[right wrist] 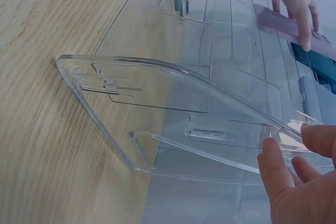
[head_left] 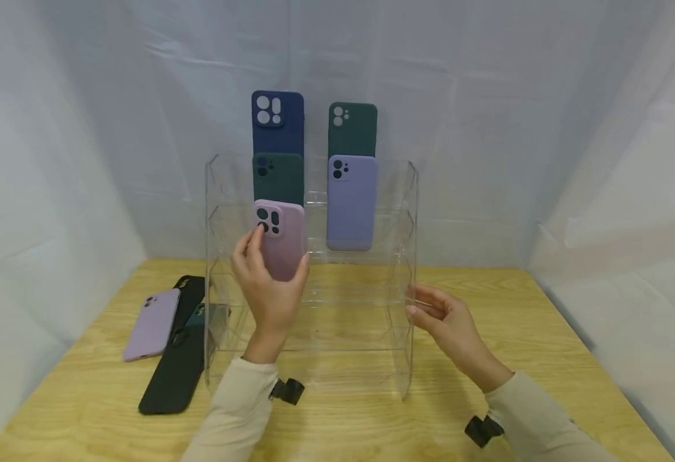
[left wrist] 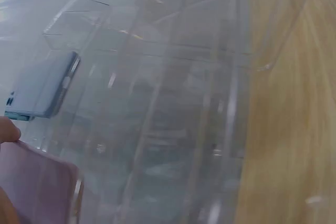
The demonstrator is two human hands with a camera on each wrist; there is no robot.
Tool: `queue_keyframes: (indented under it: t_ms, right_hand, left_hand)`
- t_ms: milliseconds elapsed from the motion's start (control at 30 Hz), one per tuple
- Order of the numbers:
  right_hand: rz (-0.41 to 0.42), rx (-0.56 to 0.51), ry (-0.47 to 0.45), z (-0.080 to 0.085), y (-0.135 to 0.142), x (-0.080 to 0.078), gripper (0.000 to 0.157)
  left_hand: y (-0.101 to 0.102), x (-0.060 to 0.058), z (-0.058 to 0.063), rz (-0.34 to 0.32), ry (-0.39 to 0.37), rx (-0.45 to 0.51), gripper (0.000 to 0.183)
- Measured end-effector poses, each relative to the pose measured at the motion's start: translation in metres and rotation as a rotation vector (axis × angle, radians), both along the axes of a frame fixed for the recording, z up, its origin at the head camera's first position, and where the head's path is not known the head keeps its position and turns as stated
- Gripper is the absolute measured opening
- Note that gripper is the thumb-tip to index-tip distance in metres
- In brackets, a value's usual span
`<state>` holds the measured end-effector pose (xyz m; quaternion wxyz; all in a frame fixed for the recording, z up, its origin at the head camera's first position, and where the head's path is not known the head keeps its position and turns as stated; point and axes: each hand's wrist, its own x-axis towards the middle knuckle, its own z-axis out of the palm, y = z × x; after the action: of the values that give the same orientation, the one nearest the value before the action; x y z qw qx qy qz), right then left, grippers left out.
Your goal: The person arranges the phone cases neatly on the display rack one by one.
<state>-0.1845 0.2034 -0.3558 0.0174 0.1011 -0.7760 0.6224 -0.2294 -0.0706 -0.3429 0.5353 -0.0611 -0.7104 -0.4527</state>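
Note:
My left hand (head_left: 269, 292) holds a pink phone case (head_left: 285, 247) by its edges, thumb on the right side and fingers at the camera cutouts. The case stands upright on a middle tier of a clear acrylic display rack (head_left: 349, 350), in front of a green case (head_left: 280, 183) and a blue case (head_left: 278, 138). In the right column a lavender case (head_left: 351, 208) leans before another green case (head_left: 360, 131). Down at the rack's right side panel, my right hand (head_left: 450, 327) pinches the panel's edge between thumb and fingers, as the right wrist view shows (right wrist: 304, 192).
Left of the rack, a light purple case (head_left: 153, 324) and several dark cases (head_left: 172, 372) lie overlapping on the wooden table (head_left: 464, 410). White sheeting (head_left: 476, 128) hangs behind and at both sides.

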Motion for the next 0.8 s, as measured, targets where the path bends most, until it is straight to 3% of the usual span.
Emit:
queue_keyframes:
  t_ms: [233, 433, 667, 800]
  right_hand:
    - [0.002, 0.004, 0.016, 0.0, -0.0012, 0.002, 0.049]
    - [0.003, 0.001, 0.007, 0.0003, -0.0009, 0.0012, 0.05]
    - [-0.006, 0.009, 0.008, 0.001, -0.0004, 0.0009, 0.049]
    - [-0.005, 0.004, 0.006, 0.0006, -0.0006, 0.0009, 0.049]
  left_hand:
    - [0.0029, -0.0002, -0.0055, 0.091, -0.053, -0.035, 0.078]
    - [0.0046, -0.0022, -0.0066, 0.151, -0.045, -0.062, 0.08]
    - [0.0056, -0.0023, -0.0083, 0.147, -0.033, -0.097, 0.081]
    - [0.0027, 0.002, -0.0062, 0.097, -0.033, -0.115, 0.083]
